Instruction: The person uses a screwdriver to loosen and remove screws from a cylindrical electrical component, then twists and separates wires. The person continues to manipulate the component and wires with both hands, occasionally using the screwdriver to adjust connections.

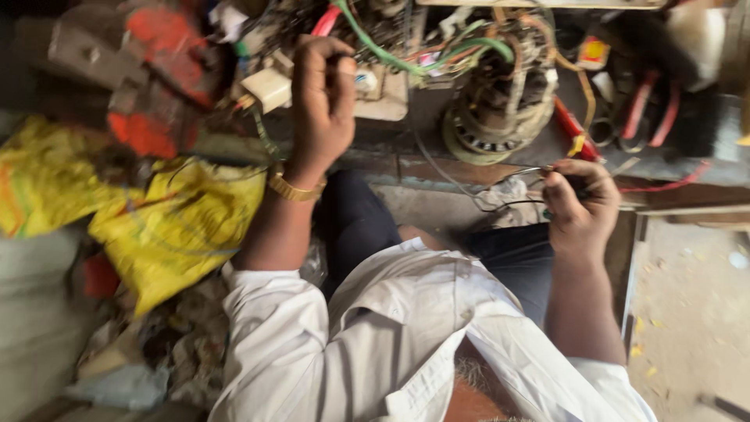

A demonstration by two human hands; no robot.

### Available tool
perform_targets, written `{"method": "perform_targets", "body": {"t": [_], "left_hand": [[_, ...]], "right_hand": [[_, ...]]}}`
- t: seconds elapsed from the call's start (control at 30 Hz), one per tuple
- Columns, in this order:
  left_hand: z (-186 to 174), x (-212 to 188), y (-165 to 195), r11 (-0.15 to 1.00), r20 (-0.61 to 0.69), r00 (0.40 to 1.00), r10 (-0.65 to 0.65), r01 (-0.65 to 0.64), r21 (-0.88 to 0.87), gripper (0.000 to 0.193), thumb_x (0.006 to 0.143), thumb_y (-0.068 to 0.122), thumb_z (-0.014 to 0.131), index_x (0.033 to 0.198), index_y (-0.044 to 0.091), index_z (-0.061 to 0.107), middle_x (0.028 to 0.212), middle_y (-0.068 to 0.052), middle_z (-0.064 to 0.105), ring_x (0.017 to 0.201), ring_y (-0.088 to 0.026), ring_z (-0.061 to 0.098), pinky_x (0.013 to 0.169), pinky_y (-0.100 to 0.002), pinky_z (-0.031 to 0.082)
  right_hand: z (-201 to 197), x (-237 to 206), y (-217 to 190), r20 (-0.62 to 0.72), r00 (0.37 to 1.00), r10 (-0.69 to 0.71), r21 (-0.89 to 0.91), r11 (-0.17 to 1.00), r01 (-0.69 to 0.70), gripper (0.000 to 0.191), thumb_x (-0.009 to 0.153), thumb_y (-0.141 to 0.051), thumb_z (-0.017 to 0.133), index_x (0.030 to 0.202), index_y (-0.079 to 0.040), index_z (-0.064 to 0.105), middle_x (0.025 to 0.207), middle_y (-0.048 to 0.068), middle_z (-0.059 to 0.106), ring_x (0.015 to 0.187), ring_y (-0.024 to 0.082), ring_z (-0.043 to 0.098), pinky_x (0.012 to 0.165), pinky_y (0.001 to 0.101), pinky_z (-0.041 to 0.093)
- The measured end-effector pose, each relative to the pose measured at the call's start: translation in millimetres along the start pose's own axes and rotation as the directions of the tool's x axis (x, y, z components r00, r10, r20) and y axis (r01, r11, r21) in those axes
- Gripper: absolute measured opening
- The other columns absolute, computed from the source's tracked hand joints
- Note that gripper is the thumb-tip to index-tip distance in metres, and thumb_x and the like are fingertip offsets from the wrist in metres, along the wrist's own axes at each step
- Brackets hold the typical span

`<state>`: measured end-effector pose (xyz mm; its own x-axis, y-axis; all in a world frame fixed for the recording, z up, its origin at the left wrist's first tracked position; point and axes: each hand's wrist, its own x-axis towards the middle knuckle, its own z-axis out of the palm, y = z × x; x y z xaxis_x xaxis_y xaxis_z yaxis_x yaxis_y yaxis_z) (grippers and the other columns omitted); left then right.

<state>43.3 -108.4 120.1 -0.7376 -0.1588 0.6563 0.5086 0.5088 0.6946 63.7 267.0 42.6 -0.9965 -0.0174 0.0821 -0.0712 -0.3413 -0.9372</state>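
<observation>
Two crumpled yellow plastic bags lie at the left. The larger yellow bag (pixel 183 227) sits just beside the person's left forearm, creased and dusty, with thin dark lines across it. The smaller yellow bag (pixel 43 184) lies further left, touching or nearly touching the first, with faint green and orange marks. Up on the worktop (pixel 437 156), near the top right, a small yellow label with a red patch (pixel 594 52) sits among the wires, too blurred to tell more.
</observation>
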Motion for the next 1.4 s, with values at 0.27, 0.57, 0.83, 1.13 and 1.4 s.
{"method": "perform_targets", "body": {"t": [0.27, 0.57, 0.83, 1.13, 1.4], "left_hand": [[11.8, 23.1, -43.6, 0.942, 0.19, 0.975, 0.115, -0.168, 0.291, 0.014, 0.111, 0.014, 0.07, 0.117, 0.002, 0.066, 0.105, -0.009, 0.064, 0.083, -0.016, 0.06, 0.071, -0.03, 0.051], [28.6, 45.7, -72.9, 0.781, 0.211, 0.958, 0.195, -0.281, 0.557, 0.023, 0.103, 0.015, 0.075, 0.122, 0.004, 0.068, 0.108, -0.009, 0.068, 0.088, -0.02, 0.066, 0.074, -0.034, 0.054], [48.7, -30.6, 24.1, 0.992, 0.021, 0.992, -0.124, 0.123, 0.012, 0.009, 0.106, 0.01, 0.061, 0.112, 0.004, 0.063, 0.101, -0.005, 0.069, 0.09, -0.016, 0.071, 0.082, -0.032, 0.063], [115.9, -89.2, 55.8, 0.811, 0.489, 0.867, -0.102, 0.357, -0.464, 0.023, 0.106, 0.013, 0.07, 0.128, 0.007, 0.069, 0.123, -0.004, 0.063, 0.107, -0.013, 0.066, 0.092, -0.025, 0.056], [123.2, -93.5, 49.4, 0.774, 0.573, 0.811, -0.12, 0.438, -0.457, 0.013, 0.103, 0.013, 0.071, 0.113, 0.005, 0.072, 0.114, -0.004, 0.066, 0.107, -0.016, 0.065, 0.096, -0.029, 0.052]], "right_hand": [[9.6, -8.1, -3.1, -0.066, 0.998, 0.013, -0.095, 0.995, -0.02, 0.013, 0.099, 0.001, 0.073, 0.11, -0.002, 0.065, 0.101, 0.002, 0.07, 0.077, 0.003, 0.056, 0.066, 0.0173, 0.043], [16.5, -18.0, -6.5, -0.069, 0.998, 0.01, -0.091, 0.996, -0.016, 0.017, 0.098, -0.005, 0.078, 0.109, -0.002, 0.065, 0.097, 0.001, 0.068, 0.076, 0.004, 0.056, 0.066, 0.0176, 0.044], [12.7, -18.2, -3.0, 0.005, 0.999, 0.047, -0.016, 0.999, -0.047, 0.021, 0.1, -0.004, 0.076, 0.114, -0.002, 0.061, 0.101, 0.004, 0.069, 0.081, 0.005, 0.059, 0.069, 0.0186, 0.046], [28.3, -28.1, 23.6, 0.121, 0.991, -0.051, -0.18, 0.981, 0.072, 0.025, 0.101, -0.002, 0.076, 0.117, -0.003, 0.056, 0.105, 0.006, 0.071, 0.086, 0.007, 0.065, 0.075, 0.0202, 0.052], [22.4, -25.4, -0.6, 0.169, 0.978, -0.125, -0.274, 0.947, 0.168, 0.027, 0.1, -0.005, 0.076, 0.117, -0.001, 0.056, 0.112, 0.005, 0.069, 0.101, 0.01, 0.067, 0.091, 0.0239, 0.055]]}}
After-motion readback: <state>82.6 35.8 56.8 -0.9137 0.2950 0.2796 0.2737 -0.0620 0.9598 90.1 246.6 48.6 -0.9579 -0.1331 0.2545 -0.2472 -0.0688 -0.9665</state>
